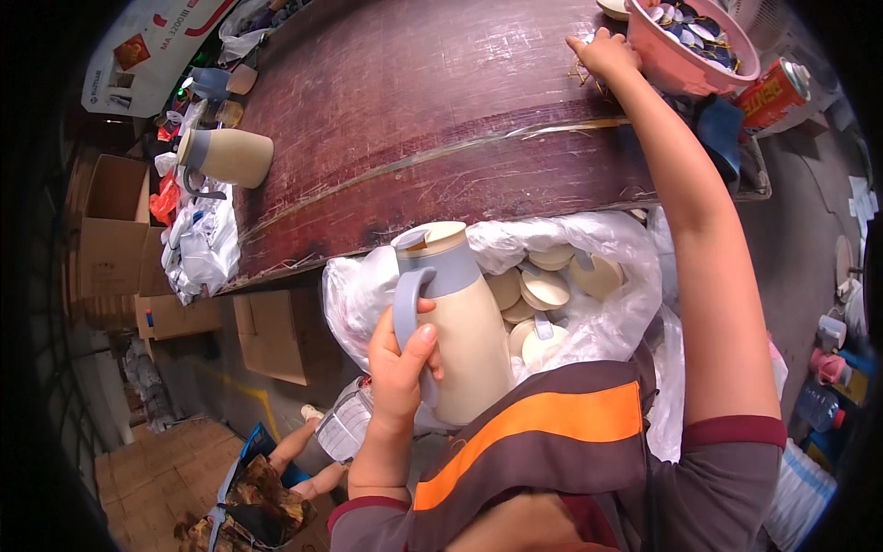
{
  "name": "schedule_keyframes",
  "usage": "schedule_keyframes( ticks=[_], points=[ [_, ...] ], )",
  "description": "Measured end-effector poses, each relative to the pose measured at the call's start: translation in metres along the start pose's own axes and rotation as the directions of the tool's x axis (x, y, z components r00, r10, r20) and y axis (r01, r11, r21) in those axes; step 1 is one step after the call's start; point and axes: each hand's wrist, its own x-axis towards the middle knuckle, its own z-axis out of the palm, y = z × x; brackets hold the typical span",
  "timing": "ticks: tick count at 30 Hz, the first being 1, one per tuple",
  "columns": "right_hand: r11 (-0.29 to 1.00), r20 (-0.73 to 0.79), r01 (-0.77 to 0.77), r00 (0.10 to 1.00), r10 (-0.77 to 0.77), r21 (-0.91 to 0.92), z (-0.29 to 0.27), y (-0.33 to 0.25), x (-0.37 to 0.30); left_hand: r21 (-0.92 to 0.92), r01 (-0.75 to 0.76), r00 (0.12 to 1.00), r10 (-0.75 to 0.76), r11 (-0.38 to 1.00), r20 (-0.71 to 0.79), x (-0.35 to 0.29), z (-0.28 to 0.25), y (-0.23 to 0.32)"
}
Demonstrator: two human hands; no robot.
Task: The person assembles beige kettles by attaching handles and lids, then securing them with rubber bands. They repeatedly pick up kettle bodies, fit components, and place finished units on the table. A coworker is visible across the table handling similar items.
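Note:
My left hand [405,359] is wrapped round the grey handle of a cream vacuum jug [464,345] with a grey collar. The jug tilts slightly in front of my chest, and its top looks uncapped. Below and behind it, a clear plastic bag [616,342] holds several round cream lids [544,289]. My right arm stretches to the far right of the table, where my right hand [607,57] is bent at the tabletop beside a pink basin [644,41]. Thin golden strings [579,72] show under its fingers; what they pinch is too small to name. Oval white and dark tags [692,29] fill the basin.
The dark red table [414,101] has a raised strip across it. Another cream jug [230,156] lies at its left edge, near a crumpled plastic bag [204,235]. Cardboard boxes [115,248] stand at left. A red can [774,95] is at right. Another person's legs [308,460] show lower left.

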Motion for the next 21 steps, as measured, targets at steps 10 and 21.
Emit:
schedule_keyframes(
  ticks=[10, 21],
  points=[
    [0.608, -0.17, 0.792, 0.593, -0.787, -0.059, 0.029, 0.026, -0.129, -0.136, -0.016, 1.0, 0.016, 0.991, 0.0, 0.001, 0.0, -0.001],
    [0.66, -0.231, 0.749, 0.652, -0.723, 0.048, -0.025, 0.127, -0.138, -0.095, -0.137, 0.99, 0.141, 0.986, 0.03, 0.007, 0.01, -0.035]
  ],
)
